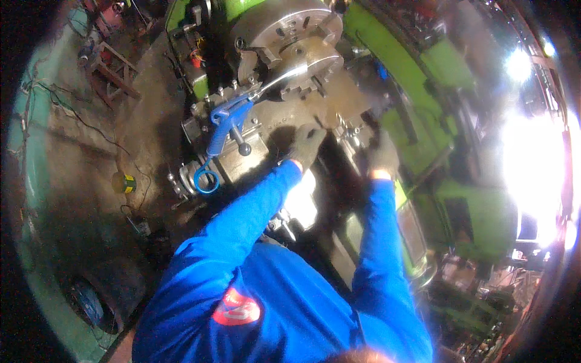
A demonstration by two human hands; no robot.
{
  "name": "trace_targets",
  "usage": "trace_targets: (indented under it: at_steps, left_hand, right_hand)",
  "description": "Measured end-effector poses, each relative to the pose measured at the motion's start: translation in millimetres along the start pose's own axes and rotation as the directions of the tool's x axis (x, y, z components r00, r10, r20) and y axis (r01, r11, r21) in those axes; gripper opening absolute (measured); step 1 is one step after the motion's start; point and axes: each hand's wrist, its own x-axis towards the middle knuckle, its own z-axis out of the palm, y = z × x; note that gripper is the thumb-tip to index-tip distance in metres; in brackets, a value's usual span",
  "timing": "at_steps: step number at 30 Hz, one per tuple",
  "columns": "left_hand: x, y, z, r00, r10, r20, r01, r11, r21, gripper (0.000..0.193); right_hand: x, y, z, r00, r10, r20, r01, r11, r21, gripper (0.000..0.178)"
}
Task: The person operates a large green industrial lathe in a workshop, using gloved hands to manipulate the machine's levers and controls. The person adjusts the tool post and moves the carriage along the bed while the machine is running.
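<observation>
My left hand, in a grey glove, is beside the metal carriage of a green lathe. Its fingers look curled in, and what they hold, if anything, is hidden. Also gloved, my right hand is to the right by a metal rod-like fitting; motion smears its fingers. Just beyond both hands lies a brownish blurred patch that I cannot make out. A blue air blow gun rests on the carriage left of my left hand, its coiled hose hanging near me. Farther off is the large round chuck with a round metal workpiece.
A ball-ended lever stands up beside the blow gun. Handwheels project at the carriage's left. Green machine housing runs along the right. On the floor at left are a yellow-and-dark can, a cable and a metal stand.
</observation>
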Motion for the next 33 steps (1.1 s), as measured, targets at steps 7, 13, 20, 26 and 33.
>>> trace_targets:
  at_steps: [7,13,20,26,33]
  left_hand:
    - [39,20,70,0.971,-0.224,0.085,0.233,0.791,-0.566,0.098]
    - [50,32,76,0.989,-0.149,-0.019,0.142,0.966,-0.216,0.057]
    - [68,21,86,0.995,-0.094,-0.036,0.082,0.965,-0.25,0.037]
    - [89,-9,99,0.993,-0.098,-0.062,0.08,0.966,-0.245,0.044]
    - [100,-25,102,0.999,-0.039,-0.021,0.036,0.991,-0.13,0.046]
  right_hand:
    - [-6,6,-1,1.0,0.018,-0.015,-0.015,0.991,0.136,0.048]
    - [-3,19,10,0.998,-0.011,-0.062,0.023,0.981,0.192,0.044]
    - [1,31,16,0.955,-0.188,-0.229,0.252,0.923,0.292,0.033]
    - [12,4,2,0.926,-0.376,-0.031,0.374,0.909,0.185,0.03]
    - [32,-7,-25,0.814,-0.561,0.15,0.554,0.828,0.09,0.02]
